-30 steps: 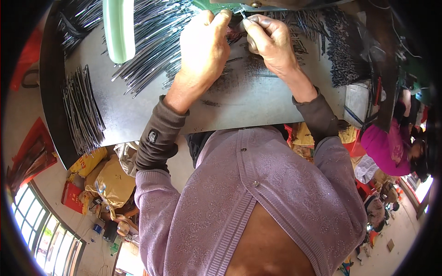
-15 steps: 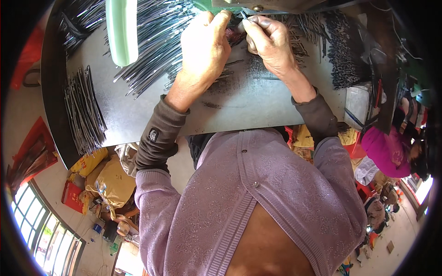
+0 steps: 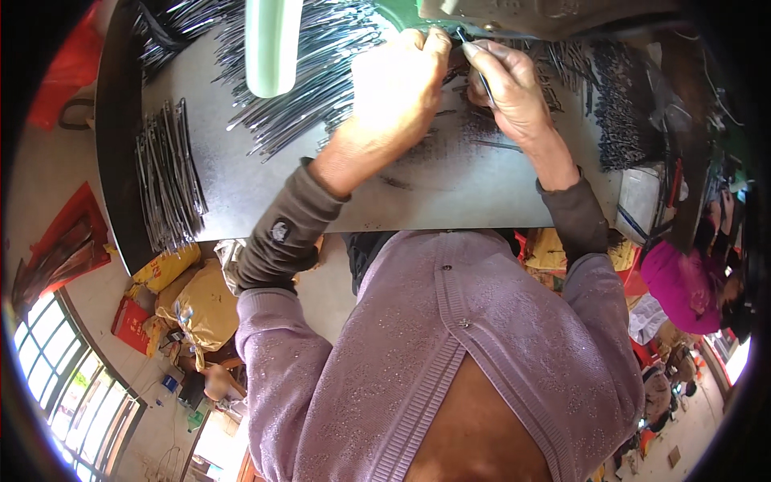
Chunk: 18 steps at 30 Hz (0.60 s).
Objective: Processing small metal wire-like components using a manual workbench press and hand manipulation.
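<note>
My right hand [image 3: 514, 84] pinches a thin dark rod [image 3: 486, 84], which runs down across its palm, with its tip pointing up at the machine [image 3: 538, 16]. Close beside it, my left hand [image 3: 397, 88] has its fingers closed at the machine's lower edge. Strong light washes that hand out, and whatever is between its fingertips is hidden. A big pile of slender, shiny dark rods [image 3: 301, 120] fans out to the left of and behind my left hand. Loose dark rods [image 3: 566, 64] lie beyond my right hand.
On the grey metal table [image 3: 273, 197] a neat bundle of rods [image 3: 169, 181] lies at left. Dark rods are massed [image 3: 618, 120] at right, above a whitish box [image 3: 640, 193]. A pale green lamp [image 3: 273, 48] hangs over the left side. Yellow sacks [image 3: 205, 301] sit below the table.
The whole view has shifted, so the table and hands appear further right. The rod in my right hand now shows along the palm; before, only a tip showed at the fingers.
</note>
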### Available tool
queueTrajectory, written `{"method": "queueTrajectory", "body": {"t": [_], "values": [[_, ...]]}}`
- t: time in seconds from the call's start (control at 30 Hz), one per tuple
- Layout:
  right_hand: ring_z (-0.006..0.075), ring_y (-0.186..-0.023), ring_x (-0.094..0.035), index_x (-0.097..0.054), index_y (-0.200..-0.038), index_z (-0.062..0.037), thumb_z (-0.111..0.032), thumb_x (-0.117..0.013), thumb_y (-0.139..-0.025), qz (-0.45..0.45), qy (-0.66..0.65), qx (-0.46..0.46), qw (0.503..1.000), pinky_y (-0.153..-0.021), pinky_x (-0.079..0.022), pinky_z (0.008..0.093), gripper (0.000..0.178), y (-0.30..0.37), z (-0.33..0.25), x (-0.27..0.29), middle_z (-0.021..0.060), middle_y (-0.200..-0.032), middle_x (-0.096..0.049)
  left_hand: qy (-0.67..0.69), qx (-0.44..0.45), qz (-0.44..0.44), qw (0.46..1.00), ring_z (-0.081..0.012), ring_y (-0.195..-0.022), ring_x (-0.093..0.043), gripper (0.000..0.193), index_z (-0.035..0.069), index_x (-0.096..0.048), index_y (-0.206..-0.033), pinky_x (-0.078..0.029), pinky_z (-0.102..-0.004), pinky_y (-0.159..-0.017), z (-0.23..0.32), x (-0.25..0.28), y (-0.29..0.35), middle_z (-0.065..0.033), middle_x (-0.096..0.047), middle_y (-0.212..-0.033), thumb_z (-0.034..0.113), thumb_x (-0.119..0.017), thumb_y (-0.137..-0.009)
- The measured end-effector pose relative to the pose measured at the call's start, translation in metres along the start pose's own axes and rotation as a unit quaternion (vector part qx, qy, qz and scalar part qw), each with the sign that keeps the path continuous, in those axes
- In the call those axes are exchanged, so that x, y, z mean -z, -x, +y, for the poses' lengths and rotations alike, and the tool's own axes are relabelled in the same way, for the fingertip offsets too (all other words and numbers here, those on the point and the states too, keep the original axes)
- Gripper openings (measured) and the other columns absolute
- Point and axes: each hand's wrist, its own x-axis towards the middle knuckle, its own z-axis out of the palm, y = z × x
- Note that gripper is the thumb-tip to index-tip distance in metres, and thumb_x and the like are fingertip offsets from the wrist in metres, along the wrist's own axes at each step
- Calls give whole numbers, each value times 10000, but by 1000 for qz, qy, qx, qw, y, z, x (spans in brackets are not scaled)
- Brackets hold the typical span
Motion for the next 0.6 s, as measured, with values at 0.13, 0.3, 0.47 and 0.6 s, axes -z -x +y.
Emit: {"method": "queueTrajectory", "body": {"t": [0.13,0.3,0.47,0.6], "values": [[-10,-481,-371,-610,-837,-47,-245,-523,-886,20,-51,1,998,-411,-295,165,222,-2,2,-21,-69,-643,-505,139,8,71,988,-308,-597,-555,164,-18,-503,-870,-438,-366,-514,2,-10,6,-155,-531,-663,12,-528,-711],[12,-477,-404,-628,-769,-36,-237,-475,-897,-106,141,48,983,-411,-306,169,284,5,0,-16,-54,-542,-465,61,27,77,995,-301,-578,-525,99,-10,-536,-829,-430,-368,-545,-29,12,18,-136,-516,-648,35,-568,-747],[20,-473,-397,-620,-892,11,-100,-483,-866,-233,242,81,938,-441,-355,186,178,27,3,-29,-28,-577,-463,-26,163,43,985,-255,-778,-479,136,99,-663,-834,-394,-351,-718,-62,10,29,-87,-536,-735,122,-666,-700],[51,-598,-560,-578,-916,-3,-15,-549,-798,-164,44,1,985,-459,-435,153,122,49,7,-18,21,-745,-566,58,109,95,988,-230,-737,-521,144,65,-651,-835,-427,-317,-696,-62,10,25,-93,-578,-754,71,-676,-693]]}}
